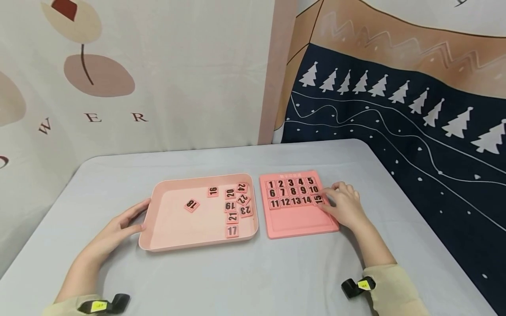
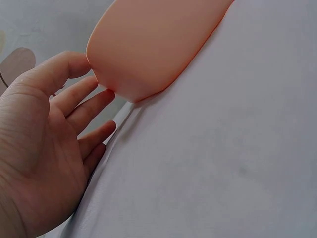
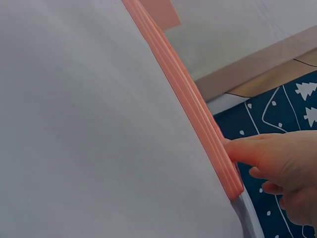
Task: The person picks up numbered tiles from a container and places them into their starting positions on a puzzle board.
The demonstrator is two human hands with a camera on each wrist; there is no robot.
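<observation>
Pinching the sideways 15 tile (image 1: 318, 200), the right hand (image 1: 345, 207) has its fingers clamped on that piece at the 3 o'clock side of a pink number-puzzle board (image 1: 300, 224). Tiles 1 to 14 (image 1: 293, 191) sit upright in the board's three upper rows, below small pale Chinese characters (image 1: 290, 176). At 9 o'clock from the board, a pale pink tray (image 1: 170, 221) on the tabletop (image 1: 197, 281) holds nine loose tiles: 18 (image 1: 192, 205) near the middle, 16 (image 1: 212, 192) towards 1 o'clock, greyish 17 (image 1: 232, 231) at 4 o'clock, and 19 (image 1: 230, 206), 20 (image 1: 230, 193), 21 (image 1: 232, 217), 22 (image 1: 243, 199), 23 (image 1: 246, 210) and 24 (image 1: 242, 188) clustered around 3 o'clock, several turned askew. The left hand (image 1: 115, 231) touches the tray's 9 o'clock end, its fingers apart. Near 10 o'clock, a wall hanging (image 1: 197, 87) bears the letters W, E and R (image 1: 139, 117); yellow labels (image 1: 99, 306) on the black wrist devices (image 1: 120, 303) are too small to read.
</observation>
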